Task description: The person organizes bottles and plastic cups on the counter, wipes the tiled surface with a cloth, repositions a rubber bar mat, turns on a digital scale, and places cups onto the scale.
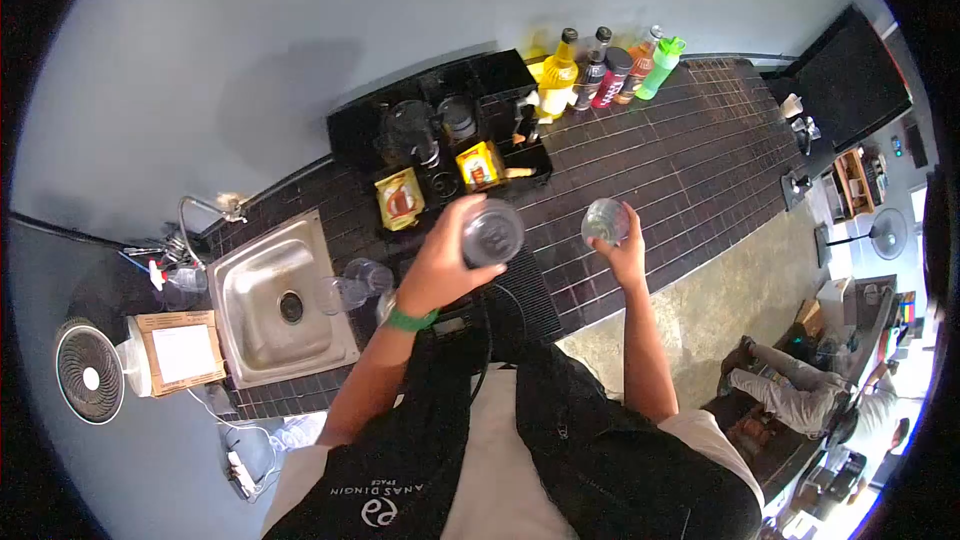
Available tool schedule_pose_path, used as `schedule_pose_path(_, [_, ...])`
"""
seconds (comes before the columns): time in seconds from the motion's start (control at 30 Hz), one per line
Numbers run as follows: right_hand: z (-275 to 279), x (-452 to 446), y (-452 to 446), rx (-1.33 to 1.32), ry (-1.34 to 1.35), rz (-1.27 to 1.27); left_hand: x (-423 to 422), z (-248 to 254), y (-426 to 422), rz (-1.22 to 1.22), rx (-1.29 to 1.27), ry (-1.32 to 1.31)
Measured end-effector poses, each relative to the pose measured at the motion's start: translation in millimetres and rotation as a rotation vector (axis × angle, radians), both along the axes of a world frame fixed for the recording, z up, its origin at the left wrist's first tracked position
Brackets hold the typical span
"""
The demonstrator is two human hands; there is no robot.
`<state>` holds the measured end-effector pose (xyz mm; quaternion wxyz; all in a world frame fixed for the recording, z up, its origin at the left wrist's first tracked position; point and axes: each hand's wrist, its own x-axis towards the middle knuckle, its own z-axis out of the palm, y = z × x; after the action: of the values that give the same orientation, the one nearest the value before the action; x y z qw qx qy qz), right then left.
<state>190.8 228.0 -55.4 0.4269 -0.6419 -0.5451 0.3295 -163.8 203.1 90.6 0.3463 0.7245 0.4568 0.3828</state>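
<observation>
Clear round cup [495, 232], held over the black tiled bench [640, 160], left hand's [440, 262] fingers curled partway around it; second clear round cup [604, 223] likewise in the right hand [627, 256]; slackened grip could drop either.

Left cup [497, 233]: clear, round, faint marking visible; was held in the left hand [440, 258]. Right cup [603, 220]: also clear, was held in the right hand [628, 252], apart from the first; contents indeterminable.
</observation>
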Motion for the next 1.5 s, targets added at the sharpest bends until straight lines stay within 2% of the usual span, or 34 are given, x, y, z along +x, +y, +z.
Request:
schedule_pose_path(0.1, [-27,34,59,0.07,0.0,-0.01,77,-27,64,-0.086,0.045,0.046])
schedule_pose_path(0.17, [-38,49,98,0.076,0.03,-0.018,118,-40,100,-0.124,-0.007,0.199])
schedule_pose_path(0.3, [-49,60,149,0.131,0.042,0.012,171,-90,170,-0.09,0.049,0.34])
schedule_pose_path(0.37, [-39,60,168,0.06,0.015,0.002,188,-95,195,-0.069,0.106,0.417])
schedule_pose_path(0.43, [-51,65,190,0.049,-0.007,0.005,200,-108,218,-0.053,0.089,0.664])
schedule_pose_path(0.47, [-59,67,201,0.069,-0.006,0.002,205,-116,228,-0.038,0.105,0.697])
schedule_pose_path(0.77, [-62,69,248,0.045,0.101,0.061,224,-154,265,0.075,-0.014,0.774])
schedule_pose_path(0.87, [-57,68,250,0.071,0.051,0.109,223,-154,256,0.179,0.177,0.693])
schedule_pose_path(0.97, [-62,71,250,0.117,0.042,0.146,226,-109,232,0.105,0.196,0.672])
schedule_pose_path(1.03, [-75,77,250,0.279,0.048,0.172,219,-69,199,-0.089,0.192,0.454])
schedule_pose_path(1.07, [-65,79,242,0.372,-0.126,0.139,211,-53,183,-0.245,0.17,0.384])
schedule_pose_path(1.1, [-39,77,227,0.286,-0.237,0.077,198,-42,164,-0.387,0.141,0.312])
schedule_pose_path(1.13, [-18,70,212,0.249,-0.215,0.005,184,-37,142,-0.46,0.034,0.232])
schedule_pose_path(1.17, [-16,69,198,0.26,-0.267,-0.088,168,-33,122,-0.527,-0.065,0.149])
schedule_pose_path(1.2, [-42,73,188,0.264,0.038,-0.128,151,-25,101,-0.493,-0.174,0.078])
schedule_pose_path(1.27, [-39,61,146,0.156,0.288,-0.095,112,-32,60,-0.399,-0.243,0.01])
schedule_pose_path(1.3, [-37,51,126,0.251,0.161,-0.011,95,-37,39,-0.36,-0.285,-0.07])
schedule_pose_path(1.37, [-36,29,88,0.083,0.19,0.061,62,-36,-3,-0.252,-0.306,-0.1])
schedule_pose_path(1.43, [-1,-12,55,-0.151,0.146,0.189,35,-36,-44,0.022,-0.301,-0.098])
schedule_pose_path(1.5, [7,-48,37,-0.206,0.178,0.389,11,-49,-82,0.295,-0.44,-0.212])
